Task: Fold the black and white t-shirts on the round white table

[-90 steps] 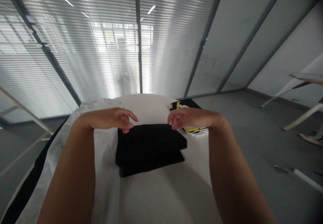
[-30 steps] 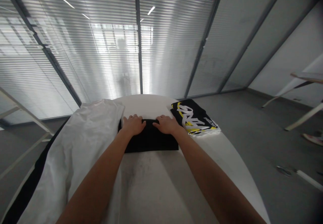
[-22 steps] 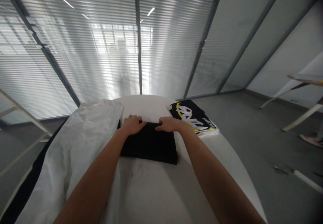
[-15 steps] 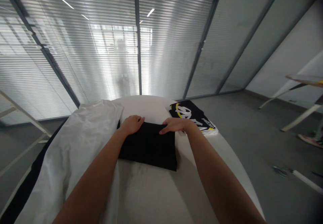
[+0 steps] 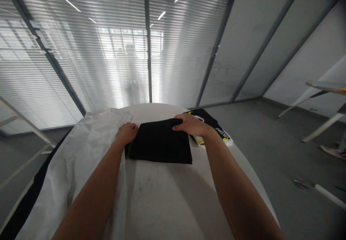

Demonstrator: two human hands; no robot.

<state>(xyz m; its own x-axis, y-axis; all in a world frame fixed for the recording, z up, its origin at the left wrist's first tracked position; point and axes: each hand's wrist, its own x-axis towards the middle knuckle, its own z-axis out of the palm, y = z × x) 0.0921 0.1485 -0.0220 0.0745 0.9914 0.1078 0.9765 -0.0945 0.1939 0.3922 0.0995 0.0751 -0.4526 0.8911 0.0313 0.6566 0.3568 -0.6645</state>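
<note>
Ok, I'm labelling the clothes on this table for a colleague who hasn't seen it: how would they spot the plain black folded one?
On the round white table, look between the long white garment at the left edge and the black folded shirt with yellow-and-white print at the right. The plain black folded garment lies flat there, with the left hand and right hand on its far corners; it alone has no print.

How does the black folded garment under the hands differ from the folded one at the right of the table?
The black folded garment is plain, while the printed garment shows white and yellow graphics. The black one lies at the table's middle with the left hand and right hand on its far corners; the printed one lies near the right edge, partly hidden behind the right hand. Both are folded flat on the white table.
</note>
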